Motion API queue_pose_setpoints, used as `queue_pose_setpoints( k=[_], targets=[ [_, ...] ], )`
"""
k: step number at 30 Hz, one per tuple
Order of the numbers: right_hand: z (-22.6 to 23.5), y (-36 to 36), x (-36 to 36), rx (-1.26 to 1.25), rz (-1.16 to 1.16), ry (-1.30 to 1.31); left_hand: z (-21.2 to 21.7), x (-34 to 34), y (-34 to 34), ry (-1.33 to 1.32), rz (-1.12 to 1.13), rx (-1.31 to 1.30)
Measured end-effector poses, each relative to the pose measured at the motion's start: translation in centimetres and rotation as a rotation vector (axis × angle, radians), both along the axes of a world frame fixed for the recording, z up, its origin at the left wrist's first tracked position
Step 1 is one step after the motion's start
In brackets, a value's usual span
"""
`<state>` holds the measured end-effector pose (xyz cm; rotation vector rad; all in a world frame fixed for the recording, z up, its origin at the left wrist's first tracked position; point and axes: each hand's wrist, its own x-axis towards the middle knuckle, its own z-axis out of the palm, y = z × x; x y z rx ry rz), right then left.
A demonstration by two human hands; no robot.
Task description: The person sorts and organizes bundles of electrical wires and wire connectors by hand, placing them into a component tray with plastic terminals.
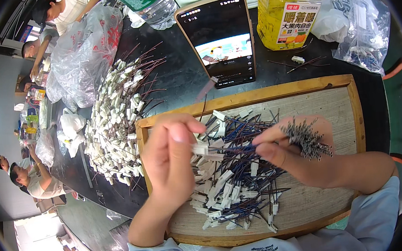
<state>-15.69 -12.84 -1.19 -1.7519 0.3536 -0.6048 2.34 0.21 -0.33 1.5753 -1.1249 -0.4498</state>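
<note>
My left hand (167, 152) pinches a white connector (200, 149) just above the wooden tray (338, 82). Its dark wire (234, 147) lies left to right, toward my right hand (287, 154), which is closed on a bundle of wire ends (307, 139).

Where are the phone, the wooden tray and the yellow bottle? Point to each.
phone (218, 38), head view, middle of its dark screen.
wooden tray (274, 92), head view, far rim of its frame.
yellow bottle (271, 21), head view, its clear side beside the label.
</note>
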Motion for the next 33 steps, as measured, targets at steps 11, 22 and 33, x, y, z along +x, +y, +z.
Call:
queue_pose_setpoints(
  k=[11, 22, 33],
  targets=[
    [-1.1, 0.5, 0.1, 0.141, 0.004, -0.104, -0.3, -0.8, -1.0, 0.074, -0.094, 0.087],
    [-0.7, -0.3, -0.3, 0.187, 0.146, -0.039, 0.1, -1.0, -0.4, 0.013, -0.317, 0.02],
    [-1.1, -0.8, -0.5, 0.003, 0.293, -0.055, 0.8, -0.2, -1.1, -0.401, -0.38, -0.084]
  ],
)
